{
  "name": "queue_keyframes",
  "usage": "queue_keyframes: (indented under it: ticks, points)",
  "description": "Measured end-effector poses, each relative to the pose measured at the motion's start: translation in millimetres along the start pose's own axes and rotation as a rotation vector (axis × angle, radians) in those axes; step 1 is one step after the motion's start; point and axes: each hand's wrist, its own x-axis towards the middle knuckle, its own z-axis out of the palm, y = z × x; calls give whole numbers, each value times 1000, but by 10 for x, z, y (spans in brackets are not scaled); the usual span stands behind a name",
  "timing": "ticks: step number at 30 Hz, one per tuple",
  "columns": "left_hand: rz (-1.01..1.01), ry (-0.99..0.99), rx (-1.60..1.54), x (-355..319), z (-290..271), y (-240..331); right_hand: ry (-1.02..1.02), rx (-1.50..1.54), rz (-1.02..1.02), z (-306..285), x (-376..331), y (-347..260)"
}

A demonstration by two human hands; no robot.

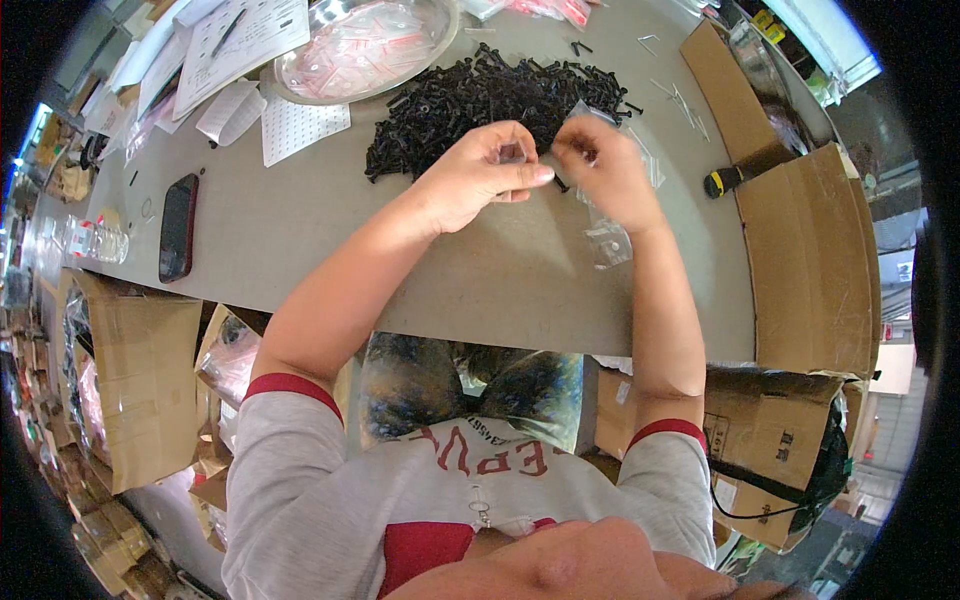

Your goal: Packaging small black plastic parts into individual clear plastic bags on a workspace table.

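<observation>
A heap of black bolts (430,120) lies on the grey table just beyond my hands. My left hand (480,175) is raised at its near edge, with thumb and fingers curled round a small clear plastic bag (512,153). Close beside it, my right hand (607,170) has its fingers bent and drawn together over the heap's right side. Whatever sits in those fingers is hidden. Several clear bags (607,243) lie under and beside my right wrist. Beyond them are thin L-shaped metal keys (685,110).
A metal bowl (350,98) of clear bags with red strips stands behind the heap, near papers (240,50). A dark phone (178,228) and a plastic bottle (97,240) are at left. Cardboard boxes (810,260) and a yellow-and-black tool (722,181) border the right side.
</observation>
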Motion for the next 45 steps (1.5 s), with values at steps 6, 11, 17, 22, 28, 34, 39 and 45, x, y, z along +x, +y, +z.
queue_keyframes:
  ticks: [6, 11, 17, 22, 28, 34, 39, 45]
  points:
    - [207, 263, -109, -19, -21, 106, -234, -524, -200, 152, -27, 66]
    - [499, 489, -23, 17, -5, 109, -157, -457, -539, 423, -7, 36]
    - [410, 515, -28, 25, -27, 93, -100, -741, -712, 503, 21, 85]
    - [372, 509, -68, 21, -36, 99, -122, -751, -718, 478, -12, 38]
    - [329, 465, -83, 3, -61, 109, -178, -809, -621, 453, -40, 1]
    - [317, 454, -64, 3, -61, 111, -76, -737, -686, 476, 1, 129]
    - [317, 492, -85, 12, -54, 119, -92, -763, -643, 472, -4, 70]
    - [293, 478, -77, -16, -31, 133, -187, -947, -443, 294, -74, -50]
